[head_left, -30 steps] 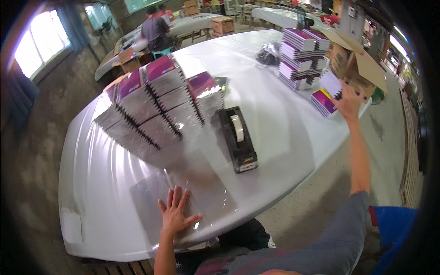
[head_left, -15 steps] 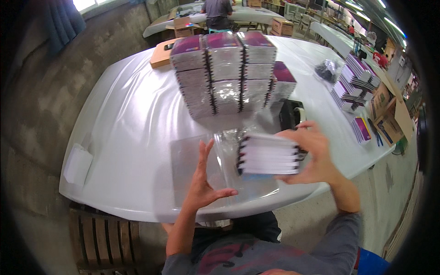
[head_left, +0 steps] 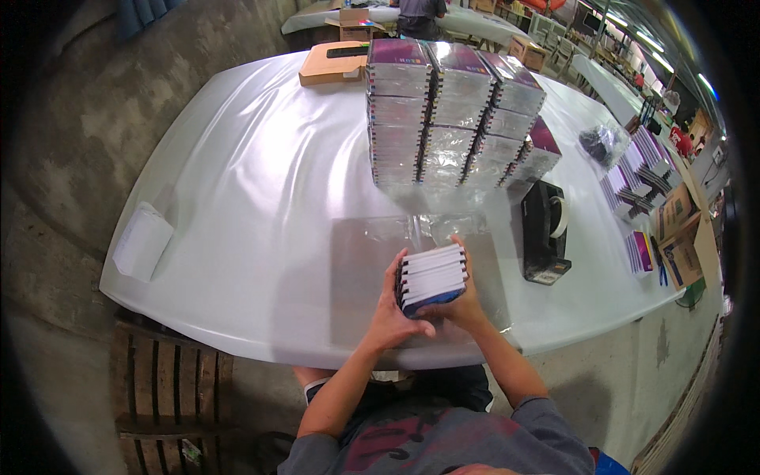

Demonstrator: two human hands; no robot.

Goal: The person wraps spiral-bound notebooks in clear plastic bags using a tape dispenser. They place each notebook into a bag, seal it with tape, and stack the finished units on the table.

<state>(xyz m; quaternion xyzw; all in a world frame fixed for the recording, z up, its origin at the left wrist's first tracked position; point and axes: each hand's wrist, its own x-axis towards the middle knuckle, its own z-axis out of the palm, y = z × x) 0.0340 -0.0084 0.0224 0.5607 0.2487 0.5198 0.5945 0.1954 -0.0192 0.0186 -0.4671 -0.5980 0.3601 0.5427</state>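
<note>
Between my two hands is a small stack of notebooks (head_left: 433, 277), white page edges facing up and dark binding at the corners. My left hand (head_left: 389, 315) wraps the stack's left side, thumb along the near edge. On the right side, my right hand (head_left: 465, 305) grips it, fingertips at the far corner. Beneath and around them lies a clear plastic sheet (head_left: 356, 245) on the white-covered table. Beyond stand wrapped stacks of purple-topped notebooks (head_left: 455, 111), several packs high.
A black tape dispenser (head_left: 545, 233) stands to the right. Loose notebook piles (head_left: 640, 174), a plastic bag (head_left: 603, 145) and cardboard boxes (head_left: 679, 237) are farther right. A white stack of paper (head_left: 143, 241) lies at left, a flat brown box (head_left: 332, 65) at the back. Another person (head_left: 419, 17) works beyond.
The notebook stack has moved from my right hand alone into both hands, nearer to me and tilted. My left hand has closed on it. The view has shifted a little.
</note>
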